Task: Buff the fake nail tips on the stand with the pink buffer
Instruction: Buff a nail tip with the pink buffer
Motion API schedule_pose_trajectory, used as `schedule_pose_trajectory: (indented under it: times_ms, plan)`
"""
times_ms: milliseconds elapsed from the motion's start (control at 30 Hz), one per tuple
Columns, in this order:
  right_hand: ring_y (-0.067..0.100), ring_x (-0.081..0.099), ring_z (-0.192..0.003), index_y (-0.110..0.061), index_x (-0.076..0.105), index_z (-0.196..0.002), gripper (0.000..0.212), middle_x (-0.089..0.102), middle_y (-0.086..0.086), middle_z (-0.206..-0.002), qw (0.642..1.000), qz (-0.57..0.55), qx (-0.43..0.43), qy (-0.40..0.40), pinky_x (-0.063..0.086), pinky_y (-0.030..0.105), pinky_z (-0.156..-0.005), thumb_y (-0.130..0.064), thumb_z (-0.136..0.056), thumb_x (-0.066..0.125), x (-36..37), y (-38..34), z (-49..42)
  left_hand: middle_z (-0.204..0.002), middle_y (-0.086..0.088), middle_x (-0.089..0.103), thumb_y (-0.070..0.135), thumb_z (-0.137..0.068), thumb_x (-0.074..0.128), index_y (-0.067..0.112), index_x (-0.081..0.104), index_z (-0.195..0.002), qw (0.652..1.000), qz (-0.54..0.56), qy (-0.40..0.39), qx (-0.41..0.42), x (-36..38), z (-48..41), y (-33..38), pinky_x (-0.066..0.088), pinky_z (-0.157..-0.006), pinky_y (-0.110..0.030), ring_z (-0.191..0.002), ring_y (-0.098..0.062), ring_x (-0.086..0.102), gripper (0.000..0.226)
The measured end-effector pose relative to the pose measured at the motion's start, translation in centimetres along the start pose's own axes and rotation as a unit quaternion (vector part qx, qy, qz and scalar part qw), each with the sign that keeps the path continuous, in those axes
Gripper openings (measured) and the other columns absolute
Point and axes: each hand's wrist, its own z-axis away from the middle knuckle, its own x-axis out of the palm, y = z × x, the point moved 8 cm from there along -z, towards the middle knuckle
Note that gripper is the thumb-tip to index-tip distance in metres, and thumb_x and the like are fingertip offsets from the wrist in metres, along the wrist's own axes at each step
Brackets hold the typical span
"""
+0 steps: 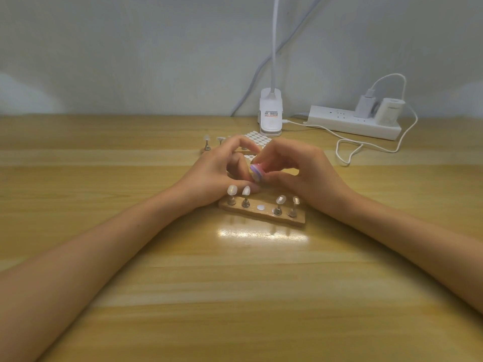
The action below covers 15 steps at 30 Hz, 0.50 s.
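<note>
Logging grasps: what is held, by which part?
The right hand pinches the pink-and-purple buffer block by its right end; whether the left hand holds anything is hidden.

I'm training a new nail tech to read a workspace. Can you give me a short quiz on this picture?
1. True or false: nobody is holding the pink buffer.
2. How many nail tips stand on the near wooden stand? A 3, B 4, C 6.
3. Fill in: the power strip lies to the ___ of the clip lamp.
Key: 1 false, the right hand pinches it; 2 B; 3 right.
</note>
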Motion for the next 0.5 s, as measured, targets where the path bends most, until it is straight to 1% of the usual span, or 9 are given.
schedule_pose_trajectory:
  times_ms: [100,200,233,300,333,433,500]
  plan:
    - [0.01,0.067,-0.083,-0.006,0.071,-0.094,0.013,0.071,0.003,-0.087,0.999,0.021,-0.027,0.006,0.056,0.027,-0.081,-0.005,-0.083,0.078,0.0,-0.6,0.0,-0.062,0.01,0.062,0.001,-0.076,0.082,0.018,0.054,-0.116,1.0,0.0,-0.001,0.002,0.0,0.0,0.0,0.045,-0.066,-0.011,-0.064,-0.011,0.061,0.052]
    - [0.007,0.067,-0.081,-0.005,0.071,-0.094,0.012,0.071,0.004,-0.087,1.0,0.013,-0.024,0.009,0.057,0.031,-0.08,-0.007,-0.084,0.078,-0.1,-0.7,0.1,-0.064,0.008,0.063,0.001,-0.076,0.082,0.019,0.054,-0.117,1.0,-0.003,0.001,0.004,0.0,0.0,0.0,0.05,-0.066,-0.017,-0.066,-0.022,0.064,0.052]
    - [0.007,0.066,-0.081,-0.005,0.071,-0.094,0.013,0.071,0.004,-0.086,0.999,0.014,-0.028,0.014,0.056,0.03,-0.08,-0.008,-0.084,0.078,-0.3,-0.8,0.1,-0.064,0.008,0.062,0.001,-0.077,0.082,0.019,0.055,-0.117,1.0,-0.001,0.001,0.005,0.0,0.0,0.0,0.05,-0.066,-0.016,-0.065,-0.021,0.064,0.052]
    - [0.01,0.064,-0.082,-0.007,0.072,-0.093,0.011,0.069,0.004,-0.087,0.998,0.039,-0.057,0.015,0.054,0.026,-0.08,-0.009,-0.084,0.078,-0.1,-1.3,0.2,-0.063,0.01,0.061,0.002,-0.078,0.082,0.02,0.055,-0.117,1.0,0.002,-0.001,0.007,0.0,0.0,0.1,0.046,-0.064,-0.012,-0.063,-0.009,0.06,0.051]
    - [0.01,0.064,-0.083,-0.007,0.072,-0.093,0.011,0.069,0.005,-0.087,0.997,0.045,-0.058,0.012,0.053,0.026,-0.08,-0.009,-0.084,0.078,0.0,-1.3,0.2,-0.064,0.009,0.061,0.002,-0.078,0.082,0.019,0.055,-0.117,1.0,0.003,-0.001,0.007,0.0,0.0,0.0,0.045,-0.064,-0.01,-0.062,-0.006,0.059,0.05]
    - [0.008,0.07,-0.082,-0.003,0.07,-0.095,0.015,0.072,0.003,-0.085,1.0,0.013,-0.011,0.005,0.057,0.032,-0.082,-0.005,-0.083,0.078,-0.1,-0.3,0.1,-0.064,0.008,0.063,0.002,-0.076,0.083,0.018,0.055,-0.117,1.0,0.004,0.0,0.004,0.0,0.0,0.0,0.046,-0.067,-0.01,-0.064,-0.007,0.062,0.052]
    - [0.009,0.071,-0.084,-0.003,0.069,-0.096,0.017,0.072,0.004,-0.087,1.0,0.008,-0.016,0.011,0.058,0.032,-0.082,-0.004,-0.082,0.079,-0.2,-0.5,0.2,-0.064,0.008,0.064,0.001,-0.076,0.082,0.019,0.055,-0.117,1.0,0.007,-0.001,0.004,0.0,0.0,0.0,0.048,-0.064,-0.012,-0.064,-0.011,0.062,0.052]
